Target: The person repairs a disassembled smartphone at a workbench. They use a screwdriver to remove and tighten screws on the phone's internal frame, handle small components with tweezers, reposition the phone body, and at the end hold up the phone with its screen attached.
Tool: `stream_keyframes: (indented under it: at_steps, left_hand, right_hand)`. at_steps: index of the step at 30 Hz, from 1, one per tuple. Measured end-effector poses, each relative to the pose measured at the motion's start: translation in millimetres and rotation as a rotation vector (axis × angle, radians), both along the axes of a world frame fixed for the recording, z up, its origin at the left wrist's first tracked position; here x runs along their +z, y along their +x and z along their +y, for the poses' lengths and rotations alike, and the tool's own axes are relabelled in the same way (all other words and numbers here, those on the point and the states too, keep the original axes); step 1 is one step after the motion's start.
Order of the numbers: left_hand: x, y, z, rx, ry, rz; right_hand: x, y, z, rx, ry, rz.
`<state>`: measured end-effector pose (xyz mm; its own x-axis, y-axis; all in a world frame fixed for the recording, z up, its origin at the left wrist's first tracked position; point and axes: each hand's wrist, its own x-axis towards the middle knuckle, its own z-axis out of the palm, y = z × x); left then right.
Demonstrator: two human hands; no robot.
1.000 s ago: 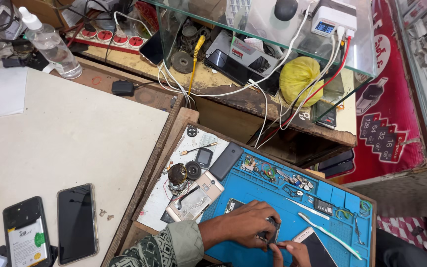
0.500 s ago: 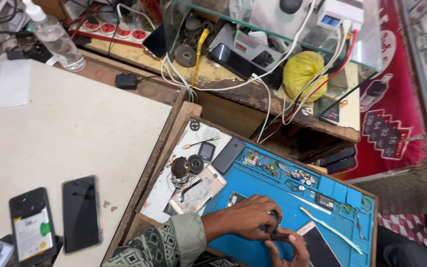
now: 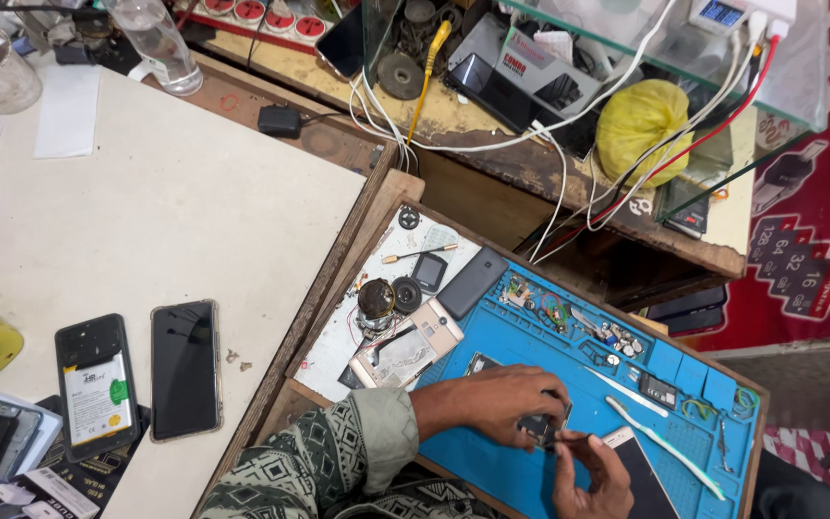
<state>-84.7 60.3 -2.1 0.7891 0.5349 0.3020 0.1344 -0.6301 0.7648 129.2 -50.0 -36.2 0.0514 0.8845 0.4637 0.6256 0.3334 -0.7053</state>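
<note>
My left hand (image 3: 500, 402) rests on the blue repair mat (image 3: 569, 356) and pinches a small dark phone part (image 3: 542, 427) against it. My right hand (image 3: 588, 474), low in the frame, holds a thin tool with its tip at that same part. A phone with a pale frame (image 3: 638, 471) lies on the mat just right of my right hand. A patterned green sleeve covers my left forearm.
An opened gold phone (image 3: 405, 352), a dark phone (image 3: 473, 282), round speaker parts and a screwdriver lie left of the mat. A white toothbrush (image 3: 665, 448) and tweezers lie on the mat. Two dark phones (image 3: 184, 367) sit on the white counter. Cables, a yellow bag (image 3: 641, 125) and a bottle (image 3: 156, 43) stand behind.
The view has shifted slightly downward. Both hands stay on the small part on the mat, with only small finger movements.
</note>
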Motion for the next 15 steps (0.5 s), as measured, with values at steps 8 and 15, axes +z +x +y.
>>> stream_keyframes:
  at_steps: [8,15]
  left_hand:
    - [-13,2,-1,0.059,0.097,-0.023]
    - [-7,2,-3,0.129,0.158,0.021]
  right_hand:
    - [-4,3,6,0.077,0.033,0.056]
    - [-7,-4,5,0.132,0.088,0.051]
